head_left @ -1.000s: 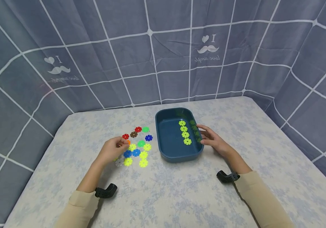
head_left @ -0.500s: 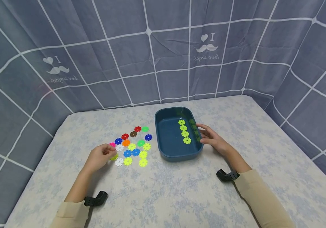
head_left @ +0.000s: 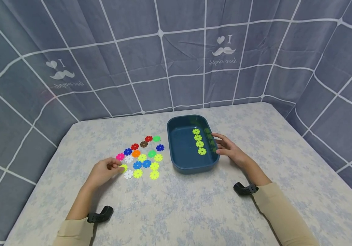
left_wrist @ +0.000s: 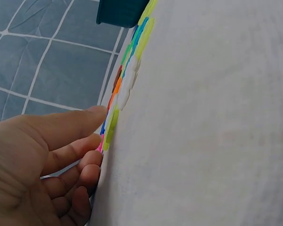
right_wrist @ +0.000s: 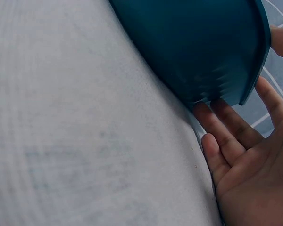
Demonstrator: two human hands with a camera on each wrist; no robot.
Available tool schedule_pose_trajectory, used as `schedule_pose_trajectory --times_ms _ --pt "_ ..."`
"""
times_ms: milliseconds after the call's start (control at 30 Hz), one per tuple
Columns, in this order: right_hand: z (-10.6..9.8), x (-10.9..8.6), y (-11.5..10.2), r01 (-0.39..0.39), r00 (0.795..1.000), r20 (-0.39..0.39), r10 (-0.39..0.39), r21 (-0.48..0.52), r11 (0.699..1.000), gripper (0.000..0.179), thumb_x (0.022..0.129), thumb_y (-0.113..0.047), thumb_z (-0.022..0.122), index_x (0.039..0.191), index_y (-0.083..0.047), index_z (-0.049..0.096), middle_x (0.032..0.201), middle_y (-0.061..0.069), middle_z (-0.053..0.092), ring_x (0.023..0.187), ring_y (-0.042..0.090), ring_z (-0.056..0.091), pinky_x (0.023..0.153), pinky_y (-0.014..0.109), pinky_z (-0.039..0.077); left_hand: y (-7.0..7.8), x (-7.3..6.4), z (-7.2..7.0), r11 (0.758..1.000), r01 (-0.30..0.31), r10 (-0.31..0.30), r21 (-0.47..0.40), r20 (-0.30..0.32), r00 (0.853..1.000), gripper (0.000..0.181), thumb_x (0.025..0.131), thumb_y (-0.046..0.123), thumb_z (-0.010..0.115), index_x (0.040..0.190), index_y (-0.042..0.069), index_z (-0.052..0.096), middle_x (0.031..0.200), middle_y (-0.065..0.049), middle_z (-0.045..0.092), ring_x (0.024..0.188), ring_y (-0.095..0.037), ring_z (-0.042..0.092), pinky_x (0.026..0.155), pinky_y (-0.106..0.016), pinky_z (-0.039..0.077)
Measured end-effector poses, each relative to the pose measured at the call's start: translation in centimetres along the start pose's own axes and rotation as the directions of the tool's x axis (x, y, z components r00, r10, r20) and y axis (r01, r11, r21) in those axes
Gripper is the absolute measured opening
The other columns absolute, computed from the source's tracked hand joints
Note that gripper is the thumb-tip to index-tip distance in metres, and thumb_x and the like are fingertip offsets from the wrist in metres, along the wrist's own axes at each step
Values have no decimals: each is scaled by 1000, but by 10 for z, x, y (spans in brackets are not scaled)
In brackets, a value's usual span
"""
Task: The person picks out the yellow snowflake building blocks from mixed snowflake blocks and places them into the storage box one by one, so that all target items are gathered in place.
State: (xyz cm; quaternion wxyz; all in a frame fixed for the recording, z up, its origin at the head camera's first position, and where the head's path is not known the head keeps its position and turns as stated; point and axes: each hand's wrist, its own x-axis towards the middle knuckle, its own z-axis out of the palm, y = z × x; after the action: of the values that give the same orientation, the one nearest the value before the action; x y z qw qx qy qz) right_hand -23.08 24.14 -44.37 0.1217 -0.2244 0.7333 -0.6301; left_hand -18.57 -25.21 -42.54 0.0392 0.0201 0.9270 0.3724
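Observation:
My left hand (head_left: pixel 102 172) is low over the table at the left edge of a group of flower-shaped plastic discs. Its thumb and fingers are loosely bent beside a yellow disc (head_left: pixel 124 167), a gap showing between thumb and forefinger in the left wrist view; whether they touch the disc is unclear. A dark teal bin (head_left: pixel 182 147) stands to the right of the group. Inside it lies a column of several yellow discs (head_left: pixel 199 144). Against the bin's right wall rests my right hand (head_left: pixel 232 152), fingers extended along the outside and thumb at the rim.
Other loose discs lie flat between the left hand and the bin, among them a pink disc (head_left: pixel 120 156), an orange disc (head_left: pixel 136 153) and a white disc (head_left: pixel 128 174). A grey checked curtain (head_left: pixel 182 61) hangs behind the table (head_left: pixel 176 212).
My left hand has moved left across the discs, uncovering the orange, blue, white and pink ones, and now sits by the leftmost yellow disc. The right hand has stayed at the bin.

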Motion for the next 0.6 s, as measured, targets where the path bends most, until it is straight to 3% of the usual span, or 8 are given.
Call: schedule_pose_trajectory --times_ms 300,600 --pt "-1 1 1 1 1000 5 -1 8 1000 68 97 -9 53 155 -5 18 154 29 19 135 50 31 102 54 36 1 0 4 998 18 -19 57 4 1000 33 87 20 75 107 -4 63 90 -8 58 83 -24 50 71 -34 45" --pt "0 0 -1 8 1000 4 -8 0 1000 67 97 -8 53 154 -5 19 154 30 20 133 49 33 100 43 41 2 2 4 996 32 -32 81 4 999 31 87 18 75 105 -3 60 88 -8 55 82 -25 49 71 -34 43"
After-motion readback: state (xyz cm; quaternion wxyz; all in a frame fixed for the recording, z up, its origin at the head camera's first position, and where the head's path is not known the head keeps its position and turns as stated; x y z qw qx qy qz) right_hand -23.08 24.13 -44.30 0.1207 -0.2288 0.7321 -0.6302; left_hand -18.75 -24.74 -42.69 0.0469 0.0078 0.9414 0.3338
